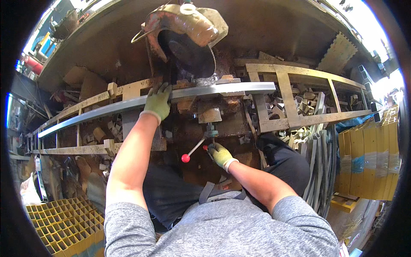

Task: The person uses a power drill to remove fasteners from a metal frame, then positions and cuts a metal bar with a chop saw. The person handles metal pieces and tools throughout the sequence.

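A long, silvery square metal tube [102, 108] lies crosswise over the machine bed. My left hand [158, 102], in a pale yellow-green glove, is closed over it left of the saw head. Behind the tube stands a cut-off saw with a dark round disc [188, 53] under a worn guard [182, 23]. At the front of the vise [209, 115] is a crank with a rod ending in a red knob [185, 158]. Gloved alike, my right hand [220, 155] is closed on another crank handle beside a second red knob [205, 147]; its fingers partly hide that handle.
Ladder-like metal frames [287, 98] extend to both sides, with short tube offcuts [306, 105] below the right one. Bundled yellow tubes stand at lower left [64, 222] and right [368, 158]. Long grey tubes [317, 162] lean by my right leg.
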### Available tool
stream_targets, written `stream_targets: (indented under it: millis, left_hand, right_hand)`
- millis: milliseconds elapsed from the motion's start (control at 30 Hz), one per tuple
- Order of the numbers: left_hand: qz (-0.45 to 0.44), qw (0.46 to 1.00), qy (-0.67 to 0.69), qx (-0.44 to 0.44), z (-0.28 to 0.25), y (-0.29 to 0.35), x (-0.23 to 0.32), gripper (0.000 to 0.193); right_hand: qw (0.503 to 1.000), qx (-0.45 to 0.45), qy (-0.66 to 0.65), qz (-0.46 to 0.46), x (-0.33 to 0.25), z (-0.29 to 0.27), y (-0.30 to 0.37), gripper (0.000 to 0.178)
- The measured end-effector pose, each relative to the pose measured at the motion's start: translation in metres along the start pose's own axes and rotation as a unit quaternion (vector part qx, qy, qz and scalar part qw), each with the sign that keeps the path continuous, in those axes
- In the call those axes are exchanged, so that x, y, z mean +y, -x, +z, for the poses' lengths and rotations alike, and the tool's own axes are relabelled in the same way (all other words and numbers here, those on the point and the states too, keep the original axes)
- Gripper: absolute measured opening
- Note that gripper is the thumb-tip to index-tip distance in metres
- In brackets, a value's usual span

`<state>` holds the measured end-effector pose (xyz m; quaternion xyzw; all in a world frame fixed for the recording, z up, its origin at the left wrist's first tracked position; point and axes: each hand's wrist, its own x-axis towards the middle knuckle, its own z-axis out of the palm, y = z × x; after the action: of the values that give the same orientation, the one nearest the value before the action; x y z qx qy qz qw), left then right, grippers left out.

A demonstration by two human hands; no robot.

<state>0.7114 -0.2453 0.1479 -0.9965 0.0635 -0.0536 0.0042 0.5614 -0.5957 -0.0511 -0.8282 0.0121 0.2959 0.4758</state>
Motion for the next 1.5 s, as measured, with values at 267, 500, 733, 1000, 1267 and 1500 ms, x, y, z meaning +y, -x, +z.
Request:
stream_targets:
  millis: [267,500,733,1000,1267,1500]
  left_hand:
    - [0.127,0.989,0.069,0.029,-0.025,-0.002,0.118,0.068]
    - [0.084,0.995,0.051,-0.017,-0.014,-0.073,0.153,0.052]
    - [0.103,0.993,0.064,0.002,-0.002,-0.077,0.139,0.054]
    - [0.086,0.993,0.071,-0.036,-0.011,-0.073,0.137,0.058]
    - [0.067,0.993,0.046,-0.085,-0.010,-0.079,0.143,0.059]
    - [0.145,0.972,0.146,0.110,-0.033,0.062,0.158,0.058]
  right_hand:
    - [0.999,-0.037,-0.016,-0.032,0.018,0.001,-0.011,0.042]
    - [0.986,-0.001,0.167,-0.031,-0.012,-0.056,0.004,0.041]
    - [0.921,-0.039,0.387,0.008,-0.120,-0.151,0.071,0.036]
    - [0.922,0.000,0.387,-0.022,-0.090,-0.129,0.068,0.032]
    - [0.990,-0.103,-0.019,0.097,-0.006,0.008,-0.026,0.060]
    - [0.992,-0.051,0.106,0.039,-0.033,-0.014,0.024,0.060]
